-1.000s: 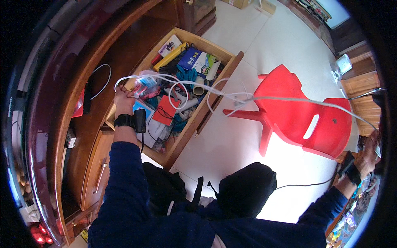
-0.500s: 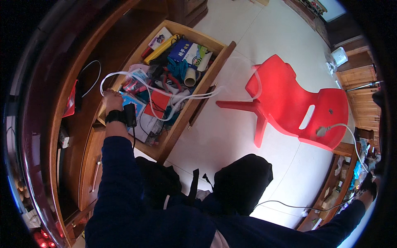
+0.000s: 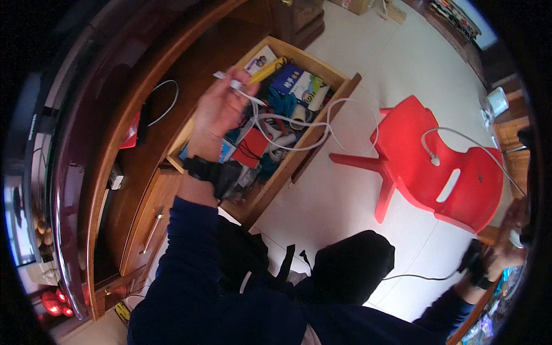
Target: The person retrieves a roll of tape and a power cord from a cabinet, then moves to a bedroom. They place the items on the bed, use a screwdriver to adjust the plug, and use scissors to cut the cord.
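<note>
A red chair [image 3: 405,141] is seen at three o'clock, an open drawer [image 3: 282,172] at twelve. The hands are held wide apart: the blurred left hand [image 3: 221,106], at eleven, is closed on a white cable [image 3: 347,100], its loops stretched over the drawer toward three. A second cable [image 3: 460,133], its plug [image 3: 435,161] pointed toward five, is led to the right hand [image 3: 506,244], between three and four, whose grip cannot be told, being cut off by the dark rim.

A strip of floor [image 3: 310,198] left passing room between the drawer [image 3: 265,192] and red chair [image 3: 411,158], though white cable [image 3: 313,124] looped across it; the brown cabinet [image 3: 138,178] blocked the left
</note>
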Tool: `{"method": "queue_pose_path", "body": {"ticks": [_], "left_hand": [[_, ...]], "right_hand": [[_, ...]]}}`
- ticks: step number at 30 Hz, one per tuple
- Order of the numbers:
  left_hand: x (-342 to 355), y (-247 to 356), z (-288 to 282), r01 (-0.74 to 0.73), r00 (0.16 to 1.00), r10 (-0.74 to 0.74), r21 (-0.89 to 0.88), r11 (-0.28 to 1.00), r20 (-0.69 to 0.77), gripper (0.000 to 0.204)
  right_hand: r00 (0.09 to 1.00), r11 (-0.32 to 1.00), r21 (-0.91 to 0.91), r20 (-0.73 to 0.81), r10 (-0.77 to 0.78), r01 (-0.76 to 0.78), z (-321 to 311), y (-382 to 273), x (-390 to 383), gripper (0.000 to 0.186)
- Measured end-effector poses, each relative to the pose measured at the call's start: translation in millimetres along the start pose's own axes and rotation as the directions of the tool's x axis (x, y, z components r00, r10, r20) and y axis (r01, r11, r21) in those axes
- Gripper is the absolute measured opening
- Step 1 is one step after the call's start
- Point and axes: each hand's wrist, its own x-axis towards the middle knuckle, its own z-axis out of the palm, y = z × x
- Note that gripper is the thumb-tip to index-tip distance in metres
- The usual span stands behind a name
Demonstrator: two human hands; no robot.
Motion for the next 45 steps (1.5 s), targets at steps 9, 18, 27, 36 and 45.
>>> {"method": "queue_pose_path", "body": {"ticks": [9,18,27,36,45], "left_hand": [[-26.9,-25.9,87.6,0.074,0.996,-0.054,0.338,0.938,-0.068,0.034],[-15.8,-34.9,73.3,0.055,0.985,0.016,0.404,0.913,-0.170,0.031],[-9.8,-38.3,57.7,0.068,0.972,0.025,0.385,0.920,-0.233,0.035],[-1.4,-47.8,34.5,0.100,0.948,0.061,0.477,0.873,-0.311,0.033],[-3.9,-66.4,-37.1,0.189,0.966,-0.191,0.980,0.055,-0.176,0.039]], "right_hand": [[0.977,0.949,0.233,0.063,0.205,-0.214,70.1,123.2,-71.1,0.092],[0.957,0.934,0.266,-0.099,0.272,-0.237,73.9,159.1,-95.1,0.081],[0.951,0.918,0.274,-0.038,0.307,-0.286,77.6,170.0,-101.1,0.079],[0.927,0.866,0.342,0.049,0.371,-0.365,74.1,171.4,-115.2,0.076],[0.290,0.301,0.217,0.931,0.222,-0.928,96.3,163.9,-191.2,0.085]]}}
